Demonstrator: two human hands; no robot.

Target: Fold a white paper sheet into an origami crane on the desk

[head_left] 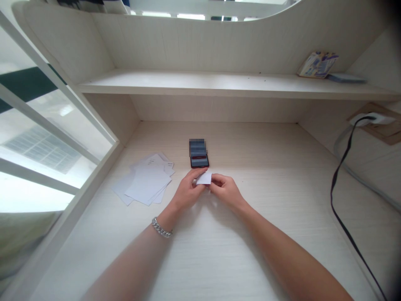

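The pale wood-grain desk (282, 175) looks matt and finely lined. The small white paper slip (204, 178) and loose white paper sheets (147, 182) are smooth and matt. The red-edged phone (199, 161) shows glossy glass; the silver chain bracelet (161, 229) is shiny metal.

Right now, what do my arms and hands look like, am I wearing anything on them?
Both forearms are bare, no sleeves in view. The left hand has a silver chain bracelet at the wrist. The right hand has no glove or watch; rings are too small to tell.
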